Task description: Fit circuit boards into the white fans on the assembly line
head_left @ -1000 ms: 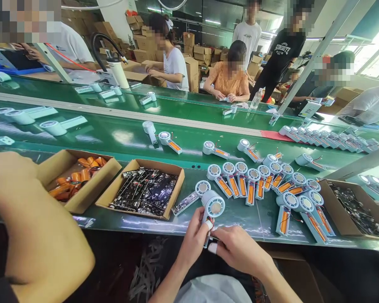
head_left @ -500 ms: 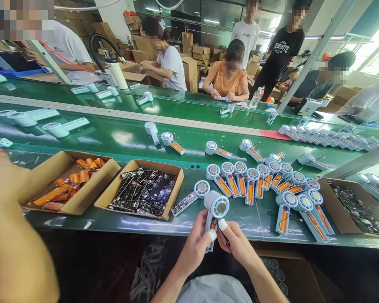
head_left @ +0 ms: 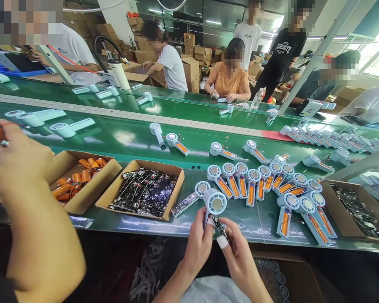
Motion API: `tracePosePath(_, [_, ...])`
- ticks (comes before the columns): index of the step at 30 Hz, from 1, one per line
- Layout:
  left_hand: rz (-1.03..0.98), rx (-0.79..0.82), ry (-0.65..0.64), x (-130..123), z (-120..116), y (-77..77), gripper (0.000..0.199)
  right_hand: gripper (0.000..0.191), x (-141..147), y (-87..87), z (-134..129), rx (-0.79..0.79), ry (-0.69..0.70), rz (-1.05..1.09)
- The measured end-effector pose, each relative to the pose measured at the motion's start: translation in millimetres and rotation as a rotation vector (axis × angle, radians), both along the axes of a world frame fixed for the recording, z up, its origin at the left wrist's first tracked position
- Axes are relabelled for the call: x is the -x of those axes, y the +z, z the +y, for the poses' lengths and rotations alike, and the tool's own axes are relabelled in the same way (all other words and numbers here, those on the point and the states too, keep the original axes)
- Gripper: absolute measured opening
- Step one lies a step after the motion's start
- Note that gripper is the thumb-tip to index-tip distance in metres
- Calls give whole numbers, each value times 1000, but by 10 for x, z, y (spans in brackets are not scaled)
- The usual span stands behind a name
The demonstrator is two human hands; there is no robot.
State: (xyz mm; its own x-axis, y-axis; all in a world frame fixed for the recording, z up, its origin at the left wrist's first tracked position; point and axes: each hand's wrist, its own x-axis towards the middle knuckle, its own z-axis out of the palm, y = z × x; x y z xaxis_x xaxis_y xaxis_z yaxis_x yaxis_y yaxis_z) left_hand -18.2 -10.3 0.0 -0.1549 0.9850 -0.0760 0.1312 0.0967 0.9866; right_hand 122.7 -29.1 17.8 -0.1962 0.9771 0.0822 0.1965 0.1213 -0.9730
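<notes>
My left hand (head_left: 199,235) is wrapped round the handle of a light blue handheld fan (head_left: 216,202), its round head facing up. Between thumb and fingers, my right hand (head_left: 236,244) pinches a narrow dark circuit board (head_left: 220,227) slanting down from below the fan head. White covers sit on both thumbs. Just left of the held fan lies another fan (head_left: 202,189) with a board along its handle. To the right spreads a group of fans (head_left: 251,185) with orange cells in their open handles.
A carton of circuit boards (head_left: 178,189) and a carton of orange cells (head_left: 112,176) stand left; another board carton (head_left: 341,223) stands right. A co-worker's arm (head_left: 41,210) reaches in at left. Behind, fans lie on the green belt (head_left: 123,136); several people are beyond.
The circuit board has turned and shows more clearly, and my right thumb has moved lower. Fans on the belt have shifted right. The co-worker's arm reaches farther in, holding something orange.
</notes>
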Motion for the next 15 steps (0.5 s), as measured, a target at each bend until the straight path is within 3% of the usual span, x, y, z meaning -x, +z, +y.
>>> tracePosePath(5, [-129,24,-71,-10,30,49,30,34,25,-204,-56,-80,-144,-32])
tracePosePath(11, [-53,-16,32,-59,62,30,24,47,128,-318,-53,-344,-217,-213])
tracePosePath(15, [-102,16,11,-67,52,-14,35,48,202,-356,-26,-430,-280,-301])
